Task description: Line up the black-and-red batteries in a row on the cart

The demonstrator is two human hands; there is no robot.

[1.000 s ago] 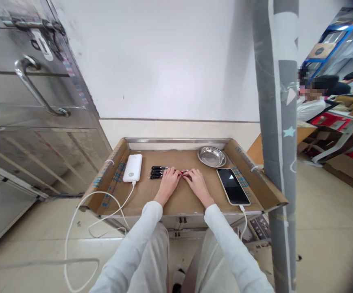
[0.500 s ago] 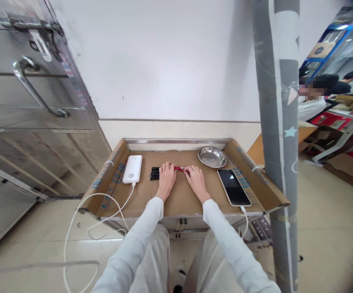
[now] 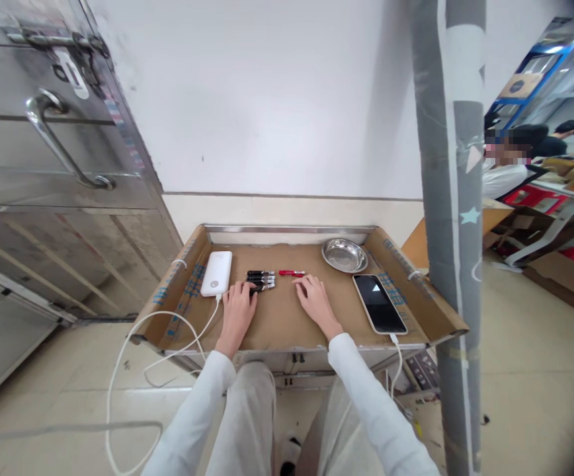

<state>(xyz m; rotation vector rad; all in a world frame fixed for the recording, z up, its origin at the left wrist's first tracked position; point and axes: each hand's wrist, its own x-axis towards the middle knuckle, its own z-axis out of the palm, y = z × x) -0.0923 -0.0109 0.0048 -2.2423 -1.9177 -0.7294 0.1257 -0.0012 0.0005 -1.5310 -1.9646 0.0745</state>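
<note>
Several black pens (image 3: 261, 274) lie side by side on the cardboard-lined table, left of the middle. My left hand (image 3: 239, 311) is closed at the left end of the nearest black pen (image 3: 266, 286), which lies slightly tilted against the others. A red pen (image 3: 291, 272) rests to the right of the black ones, roughly in line with the top of the row. Just below its right end is my right hand (image 3: 313, 301), fingers apart and holding nothing; whether a fingertip touches the red pen I cannot tell.
A white power bank (image 3: 216, 274) with a cable lies at the left. To the right are a round metal dish (image 3: 344, 255) and a phone (image 3: 380, 304) plugged into a cable. Cardboard flaps (image 3: 418, 281) edge the table, and a wrapped pole (image 3: 453, 198) stands at its right.
My left hand has moved left and down, off the red pen to the nearest black pen. My right hand has drawn slightly down and left, and the red pen now lies uncovered.
</note>
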